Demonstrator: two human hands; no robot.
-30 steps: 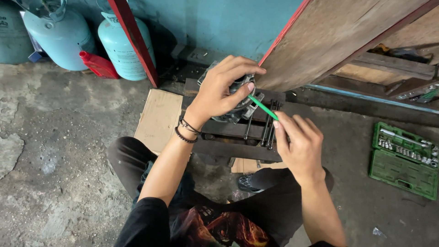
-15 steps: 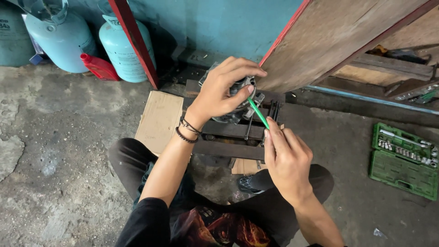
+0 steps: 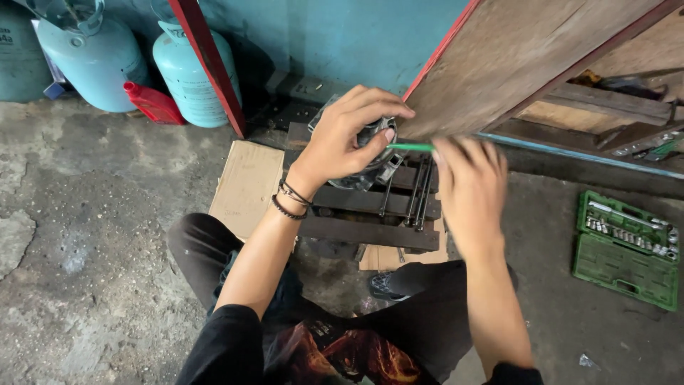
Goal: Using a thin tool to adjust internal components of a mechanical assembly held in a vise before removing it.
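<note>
My left hand (image 3: 349, 139) is cupped over a grey metal engine part (image 3: 370, 160) that rests on a small dark wooden pallet (image 3: 370, 232). My right hand (image 3: 470, 185), blurred by motion, grips a thin green-handled tool (image 3: 410, 147) that lies nearly level, its tip pointing left into the part under my left fingers. Several long dark metal rods (image 3: 420, 192) lie on the pallet beside my right hand. Two bracelets sit on my left wrist.
Two pale blue gas cylinders (image 3: 192, 71) and a red container (image 3: 153, 105) stand at the back left against a teal wall. A brown cardboard sheet (image 3: 246, 185) lies on the concrete floor. An open green socket set case (image 3: 627, 249) lies at right. A slanted wooden board (image 3: 527, 57) rises above.
My right hand has swung up and to the right, tipping the green tool from a slant to nearly level. My left hand has stayed on the engine part.
</note>
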